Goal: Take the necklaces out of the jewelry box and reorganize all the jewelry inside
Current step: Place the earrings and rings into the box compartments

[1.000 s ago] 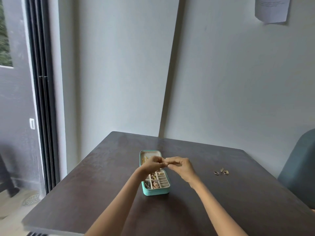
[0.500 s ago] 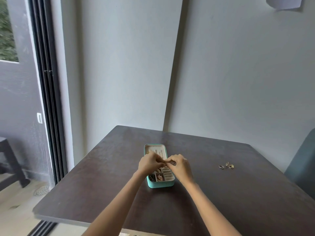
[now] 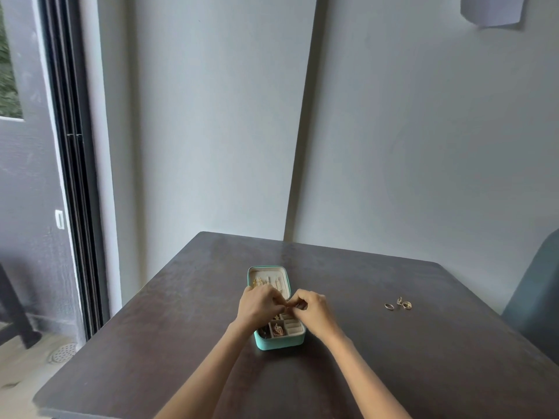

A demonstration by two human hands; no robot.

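Observation:
A teal jewelry box (image 3: 279, 343) lies open on the dark table (image 3: 408, 358), its cream compartments holding several small gold pieces. Gold necklaces (image 3: 266, 281) hang in its far lid half. My left hand (image 3: 258, 306) and my right hand (image 3: 313, 309) meet fingertip to fingertip just above the middle of the box. Both pinch something small between them; the piece is too tiny to identify. The hands hide the box's middle compartments.
Three gold rings (image 3: 398, 304) lie loose on the table to the right of the box. A teal chair back (image 3: 535, 300) stands at the right edge. A sliding door frame (image 3: 72, 176) runs down the left. A sheet of paper (image 3: 491, 9) hangs on the wall.
The hands stay joined over the box, fingers working slightly. The head camera has tilted, so the table and box sit differently in the frame.

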